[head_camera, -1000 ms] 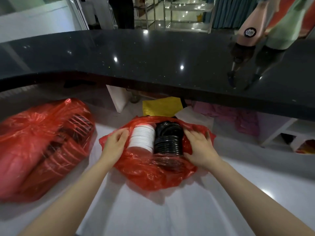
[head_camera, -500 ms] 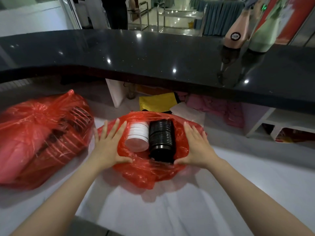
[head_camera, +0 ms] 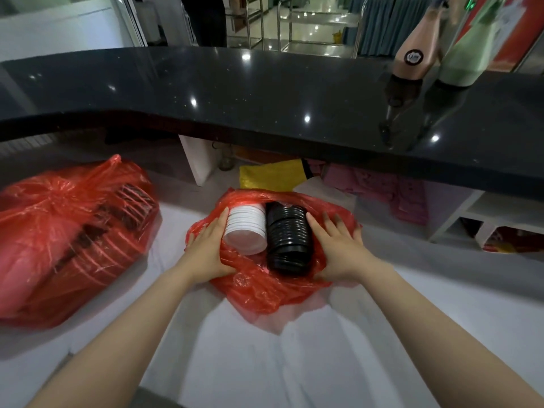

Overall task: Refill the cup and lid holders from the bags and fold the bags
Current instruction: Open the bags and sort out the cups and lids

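Hands flank the small red bag (head_camera: 273,293) below the black counter (head_camera: 265,92), left hand (head_camera: 206,248) and right hand (head_camera: 338,248) both flat-fingered on plastic, gripping nothing; better to peel it lower before lifting the white lids (head_camera: 245,228) and black lids (head_camera: 288,237).

**White worktop carried two red bags**

A pale work surface (head_camera: 294,363) sat below a raised black counter (head_camera: 265,92). On it lay a small open red bag (head_camera: 265,293) holding a white lid stack (head_camera: 245,228) beside a black lid stack (head_camera: 287,240). Well to the left rested a larger red bag (head_camera: 67,237), bulging with stacked cups.
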Demonstrator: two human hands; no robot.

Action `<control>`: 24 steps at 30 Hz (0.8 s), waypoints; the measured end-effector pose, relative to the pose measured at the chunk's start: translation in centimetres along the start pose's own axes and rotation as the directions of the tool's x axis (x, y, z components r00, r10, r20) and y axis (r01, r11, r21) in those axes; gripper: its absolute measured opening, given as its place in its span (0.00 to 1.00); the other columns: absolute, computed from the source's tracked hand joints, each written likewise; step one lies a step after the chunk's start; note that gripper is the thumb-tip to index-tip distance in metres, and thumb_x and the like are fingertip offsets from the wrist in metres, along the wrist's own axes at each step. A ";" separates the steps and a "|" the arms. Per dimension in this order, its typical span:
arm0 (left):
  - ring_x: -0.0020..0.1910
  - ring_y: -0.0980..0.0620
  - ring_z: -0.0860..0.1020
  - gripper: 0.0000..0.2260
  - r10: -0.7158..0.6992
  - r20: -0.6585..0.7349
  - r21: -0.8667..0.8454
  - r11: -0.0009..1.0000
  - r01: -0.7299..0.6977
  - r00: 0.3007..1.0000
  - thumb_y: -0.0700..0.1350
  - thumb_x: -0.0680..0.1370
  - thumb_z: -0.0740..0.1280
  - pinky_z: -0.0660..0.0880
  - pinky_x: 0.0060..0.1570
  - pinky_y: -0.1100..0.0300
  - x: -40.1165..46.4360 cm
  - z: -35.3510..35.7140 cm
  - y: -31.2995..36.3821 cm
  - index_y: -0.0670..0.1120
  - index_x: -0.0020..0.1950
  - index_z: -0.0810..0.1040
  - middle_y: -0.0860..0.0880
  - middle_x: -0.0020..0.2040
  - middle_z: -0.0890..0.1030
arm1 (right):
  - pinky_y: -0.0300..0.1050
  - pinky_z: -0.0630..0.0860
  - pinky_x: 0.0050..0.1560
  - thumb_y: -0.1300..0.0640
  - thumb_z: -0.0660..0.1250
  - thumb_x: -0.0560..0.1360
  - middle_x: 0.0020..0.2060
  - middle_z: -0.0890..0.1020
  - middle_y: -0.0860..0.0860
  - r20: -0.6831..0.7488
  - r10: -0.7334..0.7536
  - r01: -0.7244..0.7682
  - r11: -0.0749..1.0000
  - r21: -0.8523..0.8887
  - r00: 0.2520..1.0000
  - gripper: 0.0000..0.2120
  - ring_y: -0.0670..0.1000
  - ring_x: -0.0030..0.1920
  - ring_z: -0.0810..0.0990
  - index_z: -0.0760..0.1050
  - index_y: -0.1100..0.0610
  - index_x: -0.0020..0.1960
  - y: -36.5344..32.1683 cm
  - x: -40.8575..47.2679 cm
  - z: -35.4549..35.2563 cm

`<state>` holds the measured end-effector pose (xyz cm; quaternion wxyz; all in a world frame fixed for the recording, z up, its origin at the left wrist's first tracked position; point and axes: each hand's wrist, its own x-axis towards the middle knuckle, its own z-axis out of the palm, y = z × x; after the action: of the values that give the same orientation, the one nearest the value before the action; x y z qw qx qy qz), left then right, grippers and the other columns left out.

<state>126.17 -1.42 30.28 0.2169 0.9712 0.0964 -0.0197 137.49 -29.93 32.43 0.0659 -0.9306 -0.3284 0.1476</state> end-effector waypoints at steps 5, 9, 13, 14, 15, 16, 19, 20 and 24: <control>0.78 0.47 0.47 0.59 0.053 -0.092 0.003 0.999 -0.053 0.994 0.62 0.60 0.78 0.48 0.75 0.43 -0.8 -0.8 0.5 0.61 0.74 0.36 0.52 0.79 0.49 | 0.63 0.36 0.72 0.56 0.63 0.66 0.78 0.47 0.48 -0.074 -0.079 0.092 0.976 0.196 0.994 0.44 0.50 0.77 0.39 0.47 0.40 0.77 -1.3 -0.2 -3.4; 0.78 0.47 0.44 0.57 0.058 -0.141 -0.011 0.998 -0.060 0.988 0.63 0.61 0.77 0.45 0.74 0.43 -2.2 -2.4 0.9 0.62 0.72 0.36 0.55 0.79 0.47 | 0.63 0.37 0.72 0.51 0.64 0.72 0.78 0.50 0.45 -0.114 -0.210 0.229 0.952 0.201 0.971 0.38 0.47 0.77 0.42 0.50 0.41 0.77 -5.0 0.6 -4.6; 0.77 0.51 0.42 0.50 0.038 -0.182 -0.004 0.999 -0.040 0.983 0.70 0.63 0.69 0.41 0.73 0.44 -4.2 -4.7 0.0 0.61 0.75 0.42 0.56 0.78 0.46 | 0.64 0.37 0.72 0.48 0.63 0.77 0.78 0.50 0.45 -0.115 -0.254 0.270 0.950 0.157 0.960 0.34 0.48 0.77 0.42 0.50 0.42 0.78 -8.9 2.1 -4.5; 0.77 0.53 0.41 0.48 0.039 -0.196 0.004 0.999 -0.039 0.980 0.71 0.65 0.66 0.39 0.73 0.45 -4.8 -5.4 -0.6 0.60 0.76 0.44 0.57 0.78 0.46 | 0.64 0.37 0.72 0.48 0.62 0.78 0.78 0.50 0.45 -0.120 -0.266 0.282 0.948 0.148 0.957 0.33 0.48 0.77 0.42 0.50 0.42 0.77 -10.0 2.5 -4.4; 0.76 0.55 0.39 0.46 0.036 -0.216 0.007 0.999 -0.035 0.976 0.71 0.67 0.65 0.38 0.73 0.46 -5.5 -6.2 -1.3 0.59 0.77 0.45 0.56 0.78 0.46 | 0.63 0.37 0.72 0.47 0.62 0.78 0.78 0.50 0.46 -0.123 -0.278 0.294 0.945 0.140 0.953 0.32 0.48 0.78 0.42 0.51 0.42 0.77 -11.2 3.0 -4.3; 0.75 0.56 0.39 0.44 0.030 -0.242 0.003 1.000 -0.030 0.970 0.70 0.69 0.65 0.38 0.73 0.48 -6.2 -7.0 -2.1 0.58 0.77 0.47 0.56 0.78 0.46 | 0.63 0.37 0.72 0.47 0.62 0.78 0.78 0.51 0.46 -0.124 -0.291 0.307 0.943 0.131 0.948 0.32 0.48 0.78 0.43 0.51 0.43 0.77 -12.6 3.5 -4.3; 0.75 0.57 0.46 0.36 0.006 -0.366 -0.026 1.000 -0.017 0.930 0.56 0.75 0.68 0.41 0.74 0.58 -8.6 -9.5 -4.8 0.52 0.78 0.54 0.52 0.78 0.53 | 0.58 0.44 0.74 0.51 0.64 0.77 0.77 0.56 0.48 -0.160 -0.362 0.381 0.919 0.106 0.918 0.31 0.50 0.78 0.48 0.56 0.45 0.77 -17.4 5.0 -4.1; 0.76 0.57 0.49 0.33 -0.012 -0.417 -0.041 0.999 -0.006 0.909 0.53 0.76 0.68 0.43 0.74 0.60 -9.4 -10.4 -5.6 0.50 0.77 0.57 0.50 0.78 0.57 | 0.53 0.49 0.75 0.54 0.66 0.76 0.76 0.60 0.49 -0.198 -0.394 0.423 0.897 0.129 0.897 0.30 0.50 0.77 0.53 0.60 0.48 0.76 -19.1 5.5 -4.1; 0.72 0.53 0.64 0.27 -0.096 -0.614 -0.109 0.993 0.036 0.783 0.47 0.73 0.65 0.55 0.72 0.62 -12.7 -13.5 -9.3 0.45 0.72 0.68 0.48 0.72 0.69 | 0.40 0.65 0.65 0.65 0.67 0.73 0.62 0.79 0.53 -0.374 -0.462 0.553 0.812 0.187 0.804 0.20 0.54 0.64 0.74 0.76 0.56 0.64 -25.8 7.2 -4.0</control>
<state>111.83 10.35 39.64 0.2168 0.9091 0.1970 0.2962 128.80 -5.50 40.24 0.2883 -0.7985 -0.5281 0.0217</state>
